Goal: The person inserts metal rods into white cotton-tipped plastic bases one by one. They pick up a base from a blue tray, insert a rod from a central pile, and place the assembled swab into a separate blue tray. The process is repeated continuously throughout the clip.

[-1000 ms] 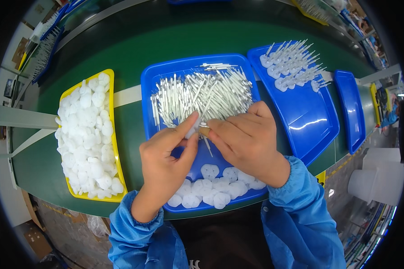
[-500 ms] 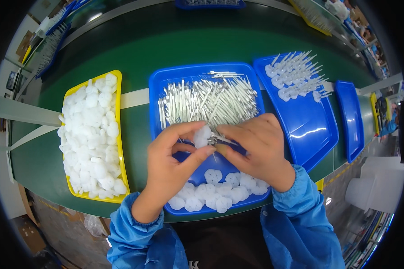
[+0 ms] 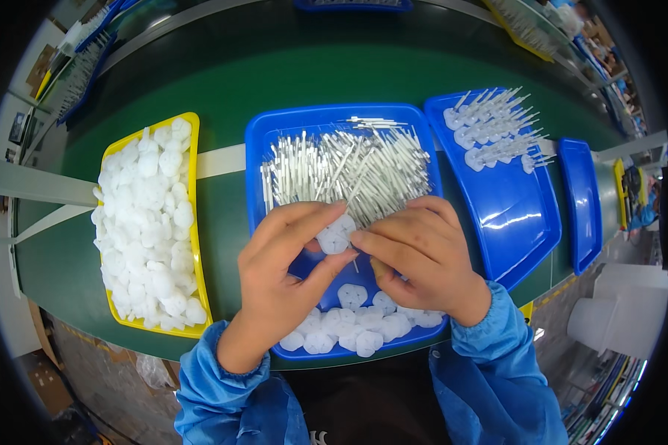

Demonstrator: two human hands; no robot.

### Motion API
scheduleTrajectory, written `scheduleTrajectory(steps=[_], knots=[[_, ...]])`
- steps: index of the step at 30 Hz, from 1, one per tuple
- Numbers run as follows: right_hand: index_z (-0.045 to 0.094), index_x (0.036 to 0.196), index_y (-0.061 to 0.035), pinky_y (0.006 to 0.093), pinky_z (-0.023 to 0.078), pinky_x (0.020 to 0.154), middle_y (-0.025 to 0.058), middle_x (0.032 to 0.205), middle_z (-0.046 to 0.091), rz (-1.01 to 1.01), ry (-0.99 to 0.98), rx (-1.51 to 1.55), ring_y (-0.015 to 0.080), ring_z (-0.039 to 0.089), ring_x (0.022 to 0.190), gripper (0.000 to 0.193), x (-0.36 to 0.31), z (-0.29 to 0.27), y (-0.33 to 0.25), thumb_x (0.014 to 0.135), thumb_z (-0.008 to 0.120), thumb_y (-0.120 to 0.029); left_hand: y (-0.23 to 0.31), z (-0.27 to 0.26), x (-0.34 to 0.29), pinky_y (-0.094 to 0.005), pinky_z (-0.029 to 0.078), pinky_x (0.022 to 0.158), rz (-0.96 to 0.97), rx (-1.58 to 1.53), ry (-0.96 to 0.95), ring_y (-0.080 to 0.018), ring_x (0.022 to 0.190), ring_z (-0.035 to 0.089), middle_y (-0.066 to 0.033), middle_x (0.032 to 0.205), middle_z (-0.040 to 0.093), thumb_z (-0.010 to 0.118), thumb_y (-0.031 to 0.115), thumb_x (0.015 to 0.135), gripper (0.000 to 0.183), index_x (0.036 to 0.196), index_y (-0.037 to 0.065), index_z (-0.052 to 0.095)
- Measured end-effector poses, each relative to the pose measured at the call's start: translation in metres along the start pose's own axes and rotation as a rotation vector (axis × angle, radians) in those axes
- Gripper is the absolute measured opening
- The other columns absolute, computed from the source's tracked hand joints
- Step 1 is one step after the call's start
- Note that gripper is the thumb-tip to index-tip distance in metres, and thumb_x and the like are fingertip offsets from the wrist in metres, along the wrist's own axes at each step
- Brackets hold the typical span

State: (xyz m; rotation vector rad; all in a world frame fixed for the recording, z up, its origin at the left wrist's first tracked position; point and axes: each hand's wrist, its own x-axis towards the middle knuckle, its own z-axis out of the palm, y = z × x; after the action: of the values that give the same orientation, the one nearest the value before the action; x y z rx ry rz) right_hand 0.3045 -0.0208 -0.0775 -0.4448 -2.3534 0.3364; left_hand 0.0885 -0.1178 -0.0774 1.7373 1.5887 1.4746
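While the left hand (image 3: 278, 256) is being used to pinch a white disc (image 3: 335, 234) against the right hand (image 3: 432, 256), whose grip is hidden, over the blue tray (image 3: 297, 116), a drop is being risked by that narrow rim hold.

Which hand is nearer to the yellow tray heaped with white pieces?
The left. The left hand is to the right of the yellow tray, apart from it; the right hand is farther right, beyond the left one.
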Motion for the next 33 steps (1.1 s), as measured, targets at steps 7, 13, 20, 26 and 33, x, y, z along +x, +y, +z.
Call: scheduleTrajectory(steps=[7, 13, 20, 26, 33], knots=[[0.084, 0.126, -0.02, 0.0438, 0.053, 0.101, -0.0008, 0.111, 0.077, -0.014, -0.014, -0.041, 0.0182, 0.075, 0.098, 0.047, 0.002, -0.008, -0.006, 0.08, 0.085, -0.009, 0.001, -0.001, 0.0, -0.028, 0.062, 0.072, 0.011, 0.006, -0.038, -0.0175, 0.09, 0.072, -0.0143, 0.129, 0.076, 0.095, -0.005, 0.081, 0.061, 0.139, 0.005, 0.079], [0.084, 0.12, -0.0163, 0.044, 0.054, 0.099, 0.0021, 0.11, 0.076, 0.055, 0.013, -0.097, 0.0219, 0.073, 0.097, 0.044, 0.006, -0.004, -0.002, 0.077, 0.086, -0.008, 0.004, 0.0, -0.001, -0.0277, 0.062, 0.074, 0.007, -0.052, -0.07, -0.0185, 0.095, 0.073, -0.0149, 0.13, 0.074, 0.093, -0.005, 0.083, 0.057, 0.138, 0.004, 0.08], [0.081, 0.105, -0.013, 0.0389, 0.054, 0.087, 0.0009, 0.101, 0.076, -0.173, -0.171, -0.257, 0.0206, 0.071, 0.086, 0.028, 0.008, -0.015, -0.011, 0.078, 0.087, -0.02, -0.012, -0.01, -0.004, -0.0245, 0.061, 0.076, -0.165, -0.34, 0.088, -0.0151, 0.092, 0.071, -0.0108, 0.124, 0.068, 0.081, 0.0, 0.099, 0.028, 0.127, -0.001, 0.084], [0.072, 0.098, -0.0116, 0.0377, 0.048, 0.078, 0.0023, 0.087, 0.066, 0.055, -0.298, -0.387, 0.0201, 0.068, 0.081, 0.015, 0.006, 0.013, -0.031, 0.083, 0.075, -0.015, -0.004, -0.011, -0.005, -0.024, 0.059, 0.077, -0.269, -0.431, 0.092, -0.0118, 0.086, 0.067, -0.0077, 0.116, 0.065, 0.074, 0.0, 0.105, 0.026, 0.13, -0.002, 0.082], [0.073, 0.104, -0.0104, 0.0404, 0.048, 0.079, 0.0051, 0.091, 0.068, 0.243, -0.253, -0.223, 0.0239, 0.069, 0.083, 0.021, 0.002, -0.012, -0.016, 0.084, 0.073, -0.004, -0.005, -0.007, -0.002, -0.0238, 0.059, 0.087, -0.348, -0.397, 0.083, -0.0108, 0.109, 0.067, -0.0042, 0.116, 0.066, 0.067, -0.002, 0.108, 0.042, 0.15, 0.0, 0.069]])
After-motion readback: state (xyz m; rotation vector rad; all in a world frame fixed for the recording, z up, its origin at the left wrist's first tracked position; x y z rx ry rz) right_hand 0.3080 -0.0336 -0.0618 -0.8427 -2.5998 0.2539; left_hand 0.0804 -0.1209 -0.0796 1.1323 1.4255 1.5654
